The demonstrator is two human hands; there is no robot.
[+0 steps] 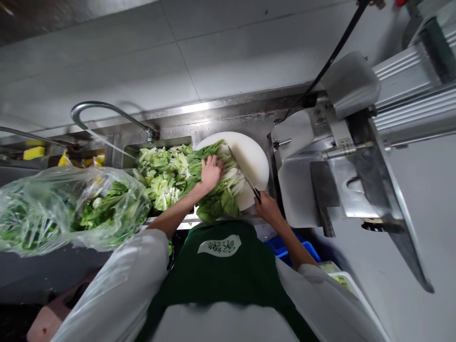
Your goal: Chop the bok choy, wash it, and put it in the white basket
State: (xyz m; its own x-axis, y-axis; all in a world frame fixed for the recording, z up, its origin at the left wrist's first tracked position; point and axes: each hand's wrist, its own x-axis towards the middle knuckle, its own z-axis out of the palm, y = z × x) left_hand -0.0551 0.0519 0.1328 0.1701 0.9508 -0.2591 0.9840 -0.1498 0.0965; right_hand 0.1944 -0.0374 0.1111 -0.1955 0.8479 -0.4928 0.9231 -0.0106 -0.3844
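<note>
A round white cutting board (254, 152) lies on the steel counter. Across it is a bunch of leafy greens (224, 202), with white stalks toward the right and green leaves toward the left and front. My left hand (211, 172) presses on the bunch, fingers curled over it. In my right hand (265, 205) is the black handle of a kitchen knife (245, 175); its blade points up and left along the right side of the stalks. Whether the blade touches them I cannot tell. Left of the board, cut greens (164, 175) fill the sink basin.
At left, a clear plastic bag (117, 209) holds more greens. A curved faucet (114, 108) reaches over the basin area, near a yellow sponge (33, 153). On the right stands a metal slicing machine (342, 175). Below the counter is a blue bin (309, 249).
</note>
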